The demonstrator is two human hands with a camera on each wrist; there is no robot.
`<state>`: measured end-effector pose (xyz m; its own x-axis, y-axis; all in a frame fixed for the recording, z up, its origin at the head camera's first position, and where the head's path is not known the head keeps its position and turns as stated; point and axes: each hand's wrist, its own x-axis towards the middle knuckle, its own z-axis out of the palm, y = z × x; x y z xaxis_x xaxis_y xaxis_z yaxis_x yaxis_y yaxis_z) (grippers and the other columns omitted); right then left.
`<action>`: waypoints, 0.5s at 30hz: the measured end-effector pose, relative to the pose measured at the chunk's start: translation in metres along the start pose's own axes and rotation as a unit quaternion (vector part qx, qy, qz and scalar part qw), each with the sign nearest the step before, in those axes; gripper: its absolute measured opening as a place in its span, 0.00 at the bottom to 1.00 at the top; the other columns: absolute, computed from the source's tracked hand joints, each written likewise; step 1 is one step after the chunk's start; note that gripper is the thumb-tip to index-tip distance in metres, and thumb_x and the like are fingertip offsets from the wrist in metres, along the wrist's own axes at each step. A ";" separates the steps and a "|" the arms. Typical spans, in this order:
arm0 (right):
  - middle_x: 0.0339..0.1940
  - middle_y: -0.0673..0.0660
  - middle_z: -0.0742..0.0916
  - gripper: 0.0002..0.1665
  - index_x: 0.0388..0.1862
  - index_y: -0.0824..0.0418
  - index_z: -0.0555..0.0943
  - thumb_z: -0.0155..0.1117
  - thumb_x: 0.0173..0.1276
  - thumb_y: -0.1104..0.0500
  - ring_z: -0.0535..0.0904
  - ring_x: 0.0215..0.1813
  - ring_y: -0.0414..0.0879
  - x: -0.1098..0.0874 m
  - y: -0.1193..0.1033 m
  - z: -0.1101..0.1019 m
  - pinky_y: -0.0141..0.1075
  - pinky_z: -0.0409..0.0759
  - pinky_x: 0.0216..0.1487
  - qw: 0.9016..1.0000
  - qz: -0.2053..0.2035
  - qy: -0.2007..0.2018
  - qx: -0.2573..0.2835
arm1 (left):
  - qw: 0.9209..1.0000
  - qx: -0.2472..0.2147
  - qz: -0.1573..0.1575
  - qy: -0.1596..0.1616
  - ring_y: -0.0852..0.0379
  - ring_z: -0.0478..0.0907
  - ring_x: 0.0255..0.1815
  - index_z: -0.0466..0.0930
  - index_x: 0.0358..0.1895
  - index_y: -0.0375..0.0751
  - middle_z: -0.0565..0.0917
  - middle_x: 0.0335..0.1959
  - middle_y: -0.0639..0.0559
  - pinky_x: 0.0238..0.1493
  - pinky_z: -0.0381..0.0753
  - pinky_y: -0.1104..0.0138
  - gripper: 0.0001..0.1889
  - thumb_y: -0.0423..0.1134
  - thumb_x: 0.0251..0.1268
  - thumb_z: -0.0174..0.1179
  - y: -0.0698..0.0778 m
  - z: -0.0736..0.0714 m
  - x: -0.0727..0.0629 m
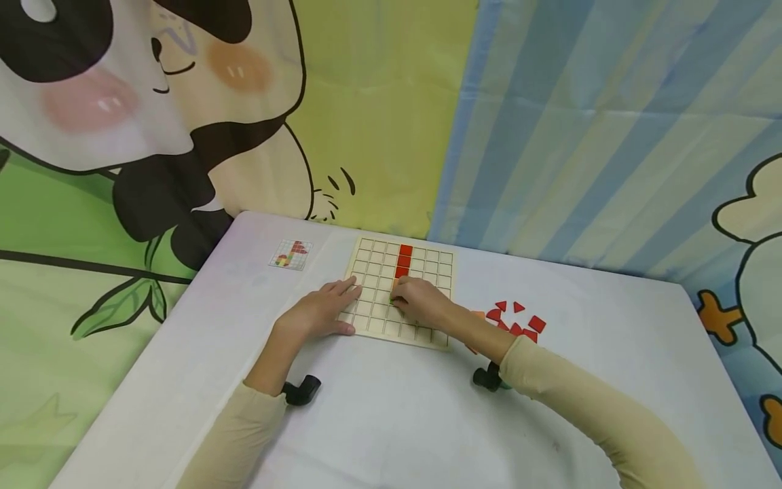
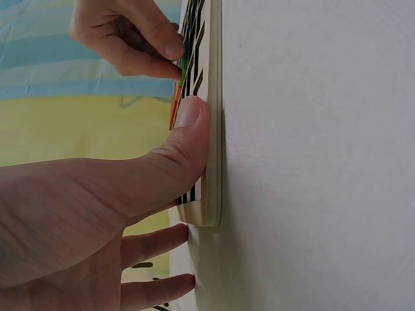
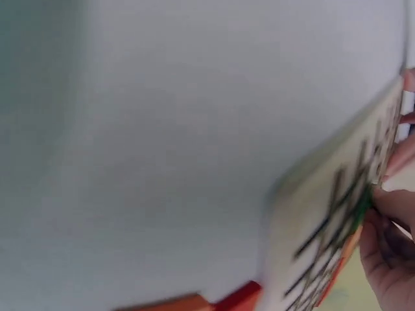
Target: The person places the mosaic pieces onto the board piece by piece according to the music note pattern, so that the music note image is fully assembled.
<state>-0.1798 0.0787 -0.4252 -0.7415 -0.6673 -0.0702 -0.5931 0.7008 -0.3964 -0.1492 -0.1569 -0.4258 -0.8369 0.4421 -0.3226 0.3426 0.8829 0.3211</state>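
A pale wooden grid board [image 1: 373, 326] lies on the white table. Down one of its columns runs a row of red square tiles [image 1: 404, 262], with an orange tile [image 1: 396, 282] just below, partly covered. My right hand [image 1: 424, 301] pinches a small green tile [image 2: 183, 70] between thumb and fingers, low over the board by the orange tile; the tile's shape is hidden. At the board's left edge, my left hand [image 1: 322, 309] rests with fingers spread, its thumb [image 2: 190, 115] lying on the near corner.
A small printed pattern card [image 1: 291, 255] lies left of the board. Right of it, loose red pieces [image 1: 537, 324], squares and triangles among them, are scattered, with an orange piece [image 1: 479, 314] partly behind the right forearm. A patterned cloth [image 1: 379, 122] hangs behind the table.
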 end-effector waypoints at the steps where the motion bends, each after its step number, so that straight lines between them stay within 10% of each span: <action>1: 0.37 0.55 0.84 0.09 0.44 0.62 0.86 0.61 0.69 0.63 0.79 0.37 0.43 0.000 0.000 -0.002 0.30 0.78 0.38 1.000 -0.006 -0.003 0.004 | 1.000 0.000 -0.001 -0.002 0.43 0.50 0.80 0.53 0.77 0.46 0.50 0.80 0.47 0.72 0.62 0.44 0.45 0.51 0.58 0.65 0.000 0.000 0.000; 8: 0.38 0.56 0.87 0.12 0.48 0.64 0.86 0.63 0.68 0.62 0.80 0.35 0.44 -0.019 0.012 -0.034 0.31 0.79 0.36 0.999 -0.021 0.028 0.015 | 1.000 0.002 0.000 0.006 0.43 0.50 0.80 0.54 0.77 0.47 0.51 0.80 0.48 0.72 0.62 0.44 0.45 0.50 0.58 0.66 0.002 0.002 -0.003; 15: 0.36 0.53 0.87 0.10 0.44 0.62 0.86 0.65 0.67 0.60 0.79 0.34 0.42 -0.062 0.034 -0.038 0.30 0.79 0.33 0.997 0.062 0.034 0.027 | 1.000 0.005 -0.001 0.004 0.43 0.50 0.80 0.54 0.77 0.46 0.51 0.80 0.47 0.73 0.62 0.45 0.45 0.51 0.58 0.66 0.002 0.000 -0.002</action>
<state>-0.1664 0.1538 -0.3995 -0.8285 -0.5569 -0.0591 -0.4800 0.7604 -0.4374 -0.1466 -0.1558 -0.4243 -0.8411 0.4388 -0.3164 0.3447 0.8855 0.3117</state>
